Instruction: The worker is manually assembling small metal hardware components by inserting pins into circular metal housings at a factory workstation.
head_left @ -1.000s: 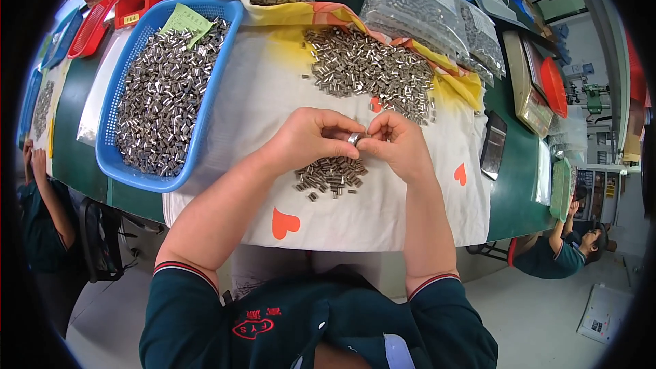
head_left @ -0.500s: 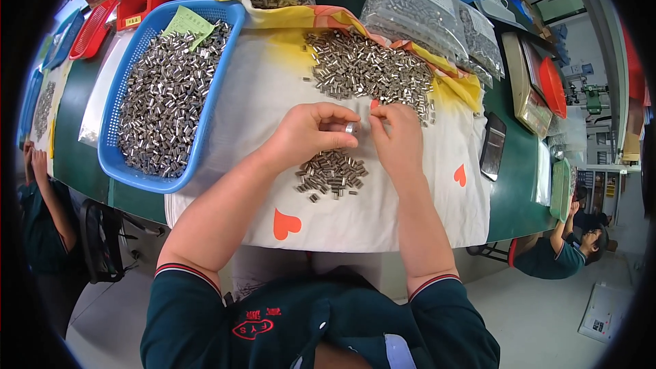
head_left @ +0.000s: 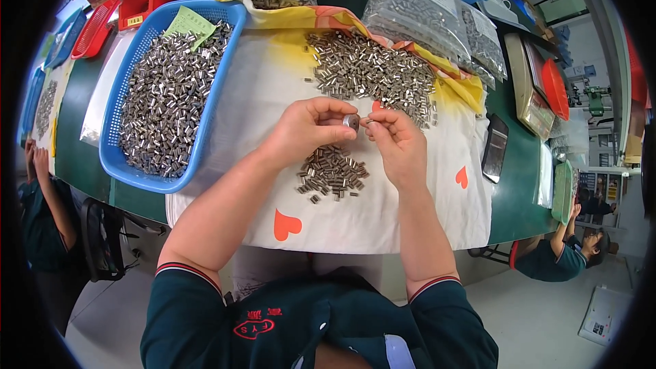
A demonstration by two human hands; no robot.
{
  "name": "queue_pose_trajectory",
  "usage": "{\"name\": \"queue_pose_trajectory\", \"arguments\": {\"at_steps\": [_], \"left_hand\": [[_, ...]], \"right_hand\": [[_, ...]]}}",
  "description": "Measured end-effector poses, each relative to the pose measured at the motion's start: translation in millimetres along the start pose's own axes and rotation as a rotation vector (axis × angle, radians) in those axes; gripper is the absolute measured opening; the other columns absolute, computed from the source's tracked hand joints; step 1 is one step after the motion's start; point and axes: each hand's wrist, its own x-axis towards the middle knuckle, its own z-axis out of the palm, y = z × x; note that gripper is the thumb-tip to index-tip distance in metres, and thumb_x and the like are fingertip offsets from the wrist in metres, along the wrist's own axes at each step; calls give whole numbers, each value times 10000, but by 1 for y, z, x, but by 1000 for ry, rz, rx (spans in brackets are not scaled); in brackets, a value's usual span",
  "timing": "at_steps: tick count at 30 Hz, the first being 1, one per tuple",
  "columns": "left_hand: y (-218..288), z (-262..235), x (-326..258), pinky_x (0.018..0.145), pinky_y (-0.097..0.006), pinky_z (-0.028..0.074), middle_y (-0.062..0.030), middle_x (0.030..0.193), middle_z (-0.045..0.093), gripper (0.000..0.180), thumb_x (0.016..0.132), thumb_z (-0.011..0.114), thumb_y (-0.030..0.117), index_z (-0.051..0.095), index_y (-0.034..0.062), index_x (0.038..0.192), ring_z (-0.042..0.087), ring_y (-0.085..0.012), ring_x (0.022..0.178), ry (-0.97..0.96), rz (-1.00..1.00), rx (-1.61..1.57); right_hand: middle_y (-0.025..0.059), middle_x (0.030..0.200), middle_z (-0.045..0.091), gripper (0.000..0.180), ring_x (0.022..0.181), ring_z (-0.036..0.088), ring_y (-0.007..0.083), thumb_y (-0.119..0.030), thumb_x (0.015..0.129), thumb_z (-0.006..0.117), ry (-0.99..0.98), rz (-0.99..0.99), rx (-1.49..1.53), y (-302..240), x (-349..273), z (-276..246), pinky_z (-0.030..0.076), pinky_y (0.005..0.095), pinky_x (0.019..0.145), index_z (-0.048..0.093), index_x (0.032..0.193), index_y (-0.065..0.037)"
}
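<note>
Above the white cloth (head_left: 232, 212), my left hand (head_left: 313, 126) is closed around a thick round metal disc (head_left: 352, 121), gripping it between thumb and fingers. My right hand (head_left: 400, 147) pinches a small metal pin (head_left: 365, 122) against the disc's right side; whether its tip sits inside the disc I cannot tell. A small heap of short metal cylinders (head_left: 333, 176) lies just below my hands. Beyond them spreads a larger heap of similar cylinders (head_left: 372, 72).
A blue basket (head_left: 213, 106) full of metal cylinders stands at left, with a green slip (head_left: 191, 25) on top. Bags of metal parts (head_left: 413, 10) line the back. A dark phone (head_left: 494, 149) lies at right. Other people sit at both sides.
My right hand has turned and come round to the disc, its fingertips now beside it. The disc has tilted, showing more of its face. The heaps look the same.
</note>
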Motion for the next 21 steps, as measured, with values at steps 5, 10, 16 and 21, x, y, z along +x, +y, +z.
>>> {"name": "queue_pose_trajectory", "arguments": {"at_steps": [5, 10, 16, 21], "left_hand": [[-2, 2, -1, 701, -203, 480, -33, 854, 607, 314, 742, 650, 13, 557, -31, 1038, 575, -76, 764, 9, 18, 24], [-2, 1, -2, 676, -191, 468, -17, 824, 604, 307, 728, 670, 26, 587, -24, 1019, 559, -61, 747, -24, -30, 59], [1, 5, -2, 655, -191, 466, -16, 815, 605, 317, 711, 696, 50, 601, -24, 1005, 557, -56, 736, 37, -31, 160], [1, 3, -6, 645, -181, 461, -8, 806, 592, 325, 700, 693, 10, 597, -22, 1008, 543, -50, 712, -43, -77, 209]], "right_hand": [[35, 820, 592, 65, 729, 528, 90, -23, 780, 595, -87, -106, -270, -4, -1, -4, 428, 224, 666, 591, 843, -9], [51, 798, 580, 80, 743, 536, 119, -7, 741, 616, -103, -184, -505, -11, -3, -1, 431, 243, 674, 599, 819, -12], [56, 784, 599, 109, 718, 557, 159, -30, 722, 619, -75, -425, -658, -9, -2, -6, 447, 268, 639, 605, 830, -30], [29, 765, 592, 97, 720, 533, 92, -40, 743, 621, -133, -36, -422, -11, 1, -8, 432, 227, 655, 627, 837, -19]]}}
